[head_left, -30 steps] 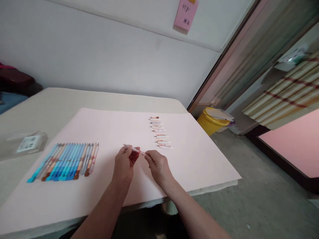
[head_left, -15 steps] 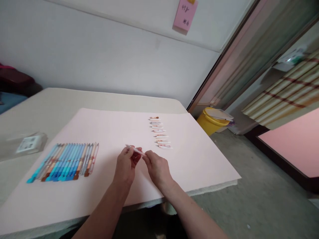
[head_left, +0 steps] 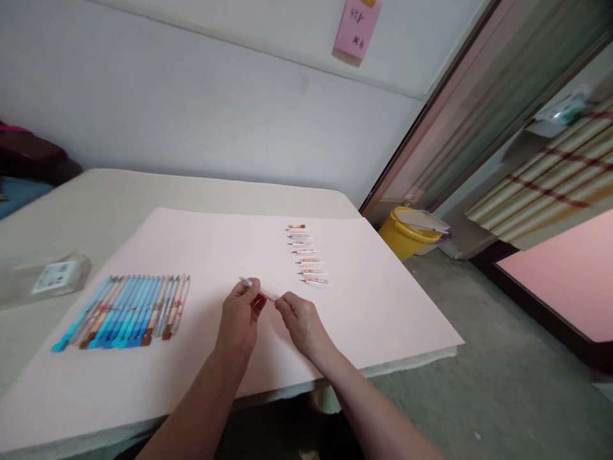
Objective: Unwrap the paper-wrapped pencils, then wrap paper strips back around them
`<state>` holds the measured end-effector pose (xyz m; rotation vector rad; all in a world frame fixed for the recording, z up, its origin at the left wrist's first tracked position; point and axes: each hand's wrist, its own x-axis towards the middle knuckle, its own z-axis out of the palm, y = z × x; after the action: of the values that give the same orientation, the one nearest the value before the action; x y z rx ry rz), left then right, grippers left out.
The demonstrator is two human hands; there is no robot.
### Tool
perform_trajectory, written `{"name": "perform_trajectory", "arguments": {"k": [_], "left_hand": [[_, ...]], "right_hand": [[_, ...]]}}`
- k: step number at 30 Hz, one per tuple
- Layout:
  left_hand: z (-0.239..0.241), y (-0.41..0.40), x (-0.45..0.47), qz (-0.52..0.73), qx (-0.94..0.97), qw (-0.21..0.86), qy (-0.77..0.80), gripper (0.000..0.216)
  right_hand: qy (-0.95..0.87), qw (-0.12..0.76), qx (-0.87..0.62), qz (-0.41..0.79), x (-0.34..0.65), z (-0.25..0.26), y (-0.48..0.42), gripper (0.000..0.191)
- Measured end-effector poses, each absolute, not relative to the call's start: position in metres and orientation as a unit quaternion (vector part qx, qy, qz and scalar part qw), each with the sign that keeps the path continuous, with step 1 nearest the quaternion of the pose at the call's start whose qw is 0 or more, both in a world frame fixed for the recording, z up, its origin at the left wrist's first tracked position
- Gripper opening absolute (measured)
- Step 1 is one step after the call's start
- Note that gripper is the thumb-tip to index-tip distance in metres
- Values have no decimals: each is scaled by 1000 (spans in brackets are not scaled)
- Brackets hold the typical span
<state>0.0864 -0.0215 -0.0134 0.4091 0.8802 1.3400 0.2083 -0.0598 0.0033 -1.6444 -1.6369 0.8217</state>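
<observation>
Over the pink sheet (head_left: 383, 300) on the desk (head_left: 143, 188), the left hand (head_left: 239, 316) and right hand (head_left: 299, 319) each have a fingertip grip on one pen (head_left: 262, 292), slim and pale. A row of blue and brown pens (head_left: 124, 311) lies to the left, and a column of short pen pieces (head_left: 306, 255) lies just beyond the hands.

wall (head_left: 191, 108): white, pink note (head_left: 357, 29) | floor (head_left: 502, 396): grey concrete | table (head_left: 143, 191): beige | bucket (head_left: 405, 233): yellow, by door frame (head_left: 431, 108)

Forearms reaching forward, left grip (head_left: 238, 319) and right grip (head_left: 299, 322) close together, each in a fingertip pinch
</observation>
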Motion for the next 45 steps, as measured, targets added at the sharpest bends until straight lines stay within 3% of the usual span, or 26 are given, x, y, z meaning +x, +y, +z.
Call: {"name": "perform_trajectory", "arguments": {"k": [5, 24, 33, 41, 45], "left_hand": [[-11, -20, 85, 591, 171, 687, 387, 24], [-13, -18, 83, 588, 168, 675, 413, 21], [-8, -18, 82, 597, 182, 675, 394, 36], [-15, -20, 84, 584, 180, 660, 436, 24], [-15, -19, 83, 596, 177, 661, 420, 28]], "right_hand": [[-601, 350, -622, 360, 211, 7, -58, 30], [-567, 374, -611, 407, 210, 6, -57, 27], [-375, 424, -535, 627, 208, 3, -55, 26], [-512, 407, -592, 470, 207, 2, -56, 26], [-495, 394, -596, 495, 206, 3, -56, 24]]}}
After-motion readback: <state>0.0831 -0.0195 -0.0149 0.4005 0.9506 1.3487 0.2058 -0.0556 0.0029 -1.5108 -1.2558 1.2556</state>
